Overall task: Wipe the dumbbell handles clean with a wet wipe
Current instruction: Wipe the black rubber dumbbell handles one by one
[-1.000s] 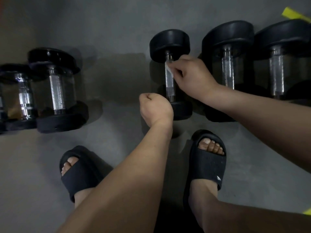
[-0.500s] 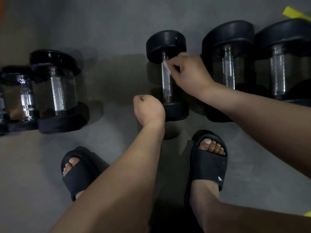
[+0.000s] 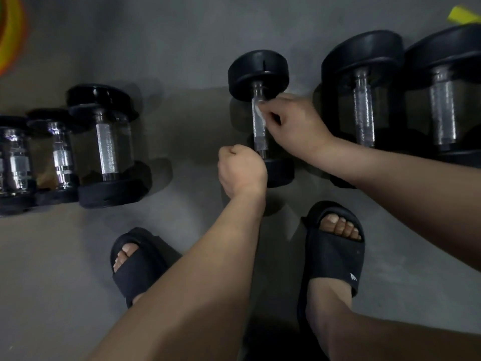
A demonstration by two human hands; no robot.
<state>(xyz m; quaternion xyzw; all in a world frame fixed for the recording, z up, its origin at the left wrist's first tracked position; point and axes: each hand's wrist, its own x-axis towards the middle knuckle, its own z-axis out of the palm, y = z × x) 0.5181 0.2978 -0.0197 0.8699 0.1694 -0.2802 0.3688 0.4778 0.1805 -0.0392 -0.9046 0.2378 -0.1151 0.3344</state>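
A small black dumbbell [image 3: 258, 71] lies on the grey floor in the middle, its chrome handle [image 3: 259, 134] running toward me. My right hand [image 3: 294, 126] pinches a white wet wipe [image 3: 259, 113] against the upper part of that handle. My left hand [image 3: 242, 171] is a closed fist right beside the dumbbell's near head [image 3: 279, 173], partly covering it. I cannot see anything inside the fist.
Two larger dumbbells [image 3: 364, 108] [image 3: 442, 105] lie to the right, close to my right forearm. Three more dumbbells [image 3: 106, 147] sit at the left. My feet in black slides [image 3: 335, 246] [image 3: 135, 259] stand below. A yellow-orange object [image 3: 10, 35] shows at top left.
My right hand has slid the wipe up the handle toward the far head. The view has shifted a little, and my left fist has stayed by the near head.
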